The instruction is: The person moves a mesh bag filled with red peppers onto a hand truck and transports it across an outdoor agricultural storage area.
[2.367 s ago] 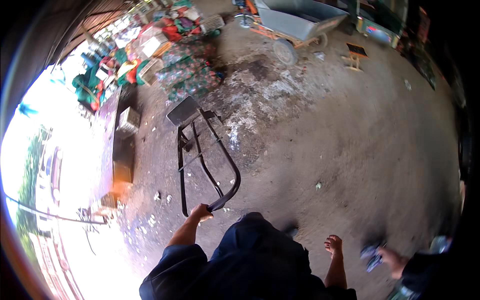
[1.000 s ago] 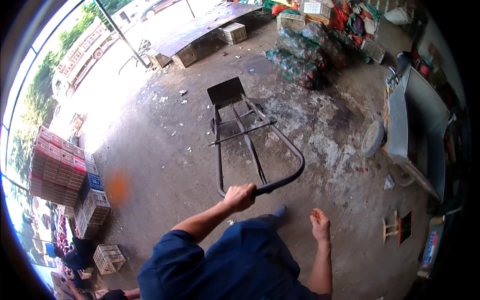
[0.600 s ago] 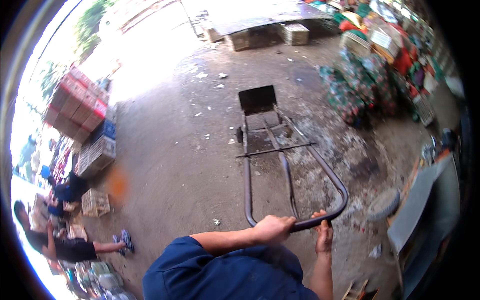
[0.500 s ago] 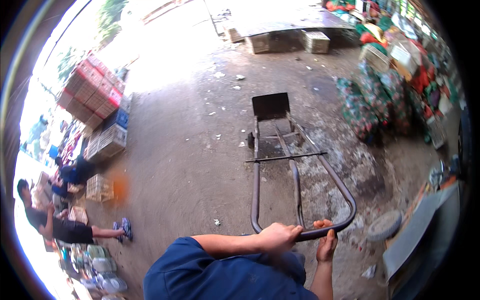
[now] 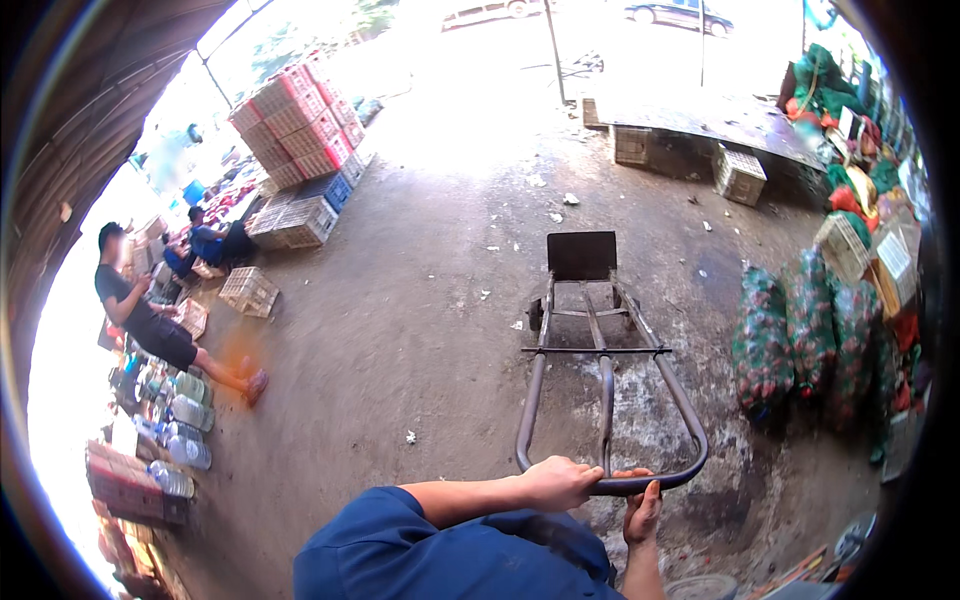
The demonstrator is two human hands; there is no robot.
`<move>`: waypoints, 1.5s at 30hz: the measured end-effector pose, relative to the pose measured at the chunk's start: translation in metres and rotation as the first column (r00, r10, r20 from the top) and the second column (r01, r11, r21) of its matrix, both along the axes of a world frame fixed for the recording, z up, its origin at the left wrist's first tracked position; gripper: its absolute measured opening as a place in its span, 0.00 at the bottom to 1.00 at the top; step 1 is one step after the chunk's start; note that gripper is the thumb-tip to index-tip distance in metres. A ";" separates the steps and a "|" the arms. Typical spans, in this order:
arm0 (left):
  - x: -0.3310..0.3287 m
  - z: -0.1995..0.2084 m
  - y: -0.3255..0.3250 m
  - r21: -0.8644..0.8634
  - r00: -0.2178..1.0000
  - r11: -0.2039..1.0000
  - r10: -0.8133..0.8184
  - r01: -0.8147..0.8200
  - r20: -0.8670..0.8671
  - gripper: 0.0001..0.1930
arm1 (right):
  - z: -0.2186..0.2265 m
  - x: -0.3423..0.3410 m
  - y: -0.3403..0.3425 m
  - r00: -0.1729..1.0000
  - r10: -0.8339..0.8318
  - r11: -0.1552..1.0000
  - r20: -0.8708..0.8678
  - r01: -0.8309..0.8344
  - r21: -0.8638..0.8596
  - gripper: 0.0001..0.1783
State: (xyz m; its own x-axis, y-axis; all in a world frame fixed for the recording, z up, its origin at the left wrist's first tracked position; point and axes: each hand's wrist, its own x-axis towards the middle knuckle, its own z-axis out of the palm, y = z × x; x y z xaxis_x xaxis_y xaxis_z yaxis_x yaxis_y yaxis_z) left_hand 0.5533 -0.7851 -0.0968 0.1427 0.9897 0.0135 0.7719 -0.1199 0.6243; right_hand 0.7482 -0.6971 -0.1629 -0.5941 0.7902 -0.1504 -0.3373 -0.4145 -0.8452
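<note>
A dark metal hand truck (image 5: 606, 400) stretches out ahead of me, tilted back, its black toe plate (image 5: 582, 256) at the far end and small wheels beside it. My left hand (image 5: 560, 483) is closed over the near curved bar of its handle, knuckles up. A little to the right, my right hand (image 5: 642, 512) grips the same bar from below, thumb on the near side and fingers curling up past it. Nothing rests on the truck's frame.
Full mesh sacks (image 5: 765, 345) stand at the right, beside heaped bags and crates. A low platform (image 5: 700, 120) lies at the far right, a crate (image 5: 740, 175) by it. Stacked crates (image 5: 300, 120) rise far left. A person (image 5: 140, 300) stands at left near plastic jugs (image 5: 190, 412).
The view has swung left and up, so sacks, platform and stacked crates sit farther right. More sky and roof show. Both hands keep their hold on the hand truck's handle.
</note>
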 end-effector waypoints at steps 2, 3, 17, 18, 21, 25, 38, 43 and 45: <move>-0.005 0.002 0.028 0.019 0.998 0.999 0.048 -0.048 -0.033 0.20 | -0.002 -0.009 0.036 0.999 0.042 0.999 -0.011 -0.042 -0.008 0.27; -0.008 0.000 0.041 0.047 0.997 0.997 0.063 -0.061 -0.044 0.20 | 0.006 -0.014 0.052 0.998 0.070 0.997 0.006 -0.070 0.015 0.27; -0.091 -0.014 0.226 0.191 0.974 0.955 0.222 -0.226 0.044 0.12 | -0.002 -0.103 0.267 0.974 0.224 0.971 0.033 -0.220 -0.098 0.29; -0.101 -0.013 0.241 0.181 0.978 0.962 0.209 -0.203 -0.010 0.12 | 0.000 -0.115 0.284 0.973 0.224 0.969 0.050 -0.217 -0.121 0.29; -0.145 -0.010 0.289 0.239 0.961 0.934 0.277 -0.265 -0.018 0.13 | 0.016 -0.167 0.332 0.961 0.277 0.959 -0.004 -0.277 -0.059 0.29; -0.196 -0.016 0.335 0.207 0.948 0.927 0.319 -0.312 0.000 0.11 | -0.002 -0.218 0.389 0.948 0.319 0.944 0.001 -0.317 -0.090 0.29; -0.417 -0.018 0.524 0.045 0.840 0.853 0.520 -0.520 -0.153 0.17 | -0.031 -0.466 0.592 0.910 0.414 0.908 -0.009 -0.414 -0.063 0.28; -0.530 -0.015 0.595 -0.006 0.831 0.840 0.535 -0.542 -0.153 0.12 | -0.027 -0.582 0.665 0.903 0.429 0.903 0.028 -0.427 -0.049 0.28; -0.571 -0.018 0.617 0.028 0.820 0.834 0.547 -0.551 -0.167 0.12 | -0.026 -0.627 0.689 0.903 0.427 0.904 0.042 -0.426 -0.035 0.29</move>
